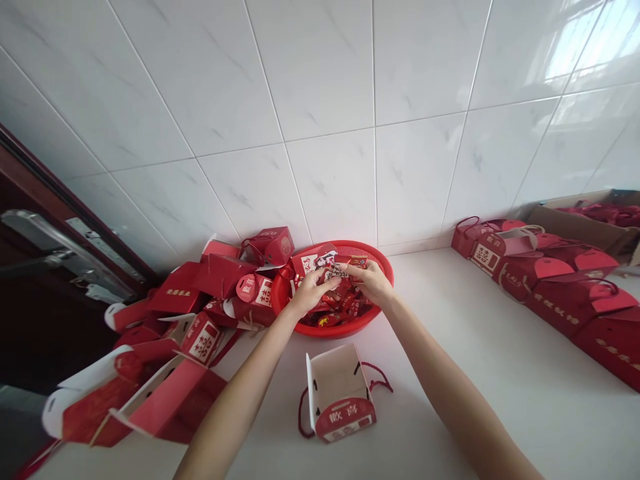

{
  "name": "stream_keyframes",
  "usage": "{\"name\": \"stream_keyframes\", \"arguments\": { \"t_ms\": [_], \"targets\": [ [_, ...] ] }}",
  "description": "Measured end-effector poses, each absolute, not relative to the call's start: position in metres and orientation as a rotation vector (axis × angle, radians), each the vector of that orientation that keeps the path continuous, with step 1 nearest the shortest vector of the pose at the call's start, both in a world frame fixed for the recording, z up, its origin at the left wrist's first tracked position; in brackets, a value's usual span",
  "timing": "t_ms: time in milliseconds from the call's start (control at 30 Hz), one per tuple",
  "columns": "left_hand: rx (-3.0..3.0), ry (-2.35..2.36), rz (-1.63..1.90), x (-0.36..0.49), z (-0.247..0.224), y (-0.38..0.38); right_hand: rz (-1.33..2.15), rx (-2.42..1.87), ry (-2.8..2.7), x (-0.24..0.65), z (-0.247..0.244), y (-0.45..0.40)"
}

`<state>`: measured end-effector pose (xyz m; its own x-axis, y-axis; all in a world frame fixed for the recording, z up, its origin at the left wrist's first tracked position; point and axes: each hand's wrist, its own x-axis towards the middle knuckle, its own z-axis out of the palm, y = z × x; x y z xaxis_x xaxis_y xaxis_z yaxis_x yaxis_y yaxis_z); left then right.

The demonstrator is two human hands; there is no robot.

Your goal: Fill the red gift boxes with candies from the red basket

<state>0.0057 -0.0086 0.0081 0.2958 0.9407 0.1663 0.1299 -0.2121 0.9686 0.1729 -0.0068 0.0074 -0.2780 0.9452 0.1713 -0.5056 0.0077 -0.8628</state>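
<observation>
Both hands meet over a red plastic basket (pixel 385 263) filled with red-wrapped sweets and small packets. My left hand (pixel 314 292) is closed, thumb and fingers pinching a small packet with black and white print (pixel 336 272). From the other side, my right hand (pixel 371 281) grips the same packet with its fingertips. The fingers hide part of it. In front of the basket stands an open red gift box (pixel 345 421) with a pale inside and dark red cord handles. Neither hand touches that box.
Open and folded red boxes (pixel 175 290) lie heaped on the left, beside a dark door with a metal handle (pixel 43 233). Closed red boxes (pixel 555 293) line the right side, near a cardboard carton (pixel 575 227). A white tiled wall (pixel 330 180) rises behind the white tabletop (pixel 440 313).
</observation>
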Motion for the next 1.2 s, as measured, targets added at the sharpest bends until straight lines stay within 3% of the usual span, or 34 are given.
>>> {"name": "stream_keyframes", "arguments": {
  "t_ms": [467,800,1000,1200],
  "targets": [
    [1.436,1.021,1.114,-0.004,-0.003,-0.002,1.520,-0.762,-0.709,0.174,0.003,0.002],
    [1.421,1.070,1.095,-0.002,0.000,-0.004,1.546,-0.808,-1.004,0.171,0.005,-0.009],
    [1.462,1.103,1.255,-0.004,0.004,-0.003,1.550,-0.778,-0.977,0.173,0.008,-0.008],
    [1.507,1.156,1.167,-0.003,0.003,-0.003,1.471,-0.791,-0.852,0.173,0.004,-0.003]
  ]
}}
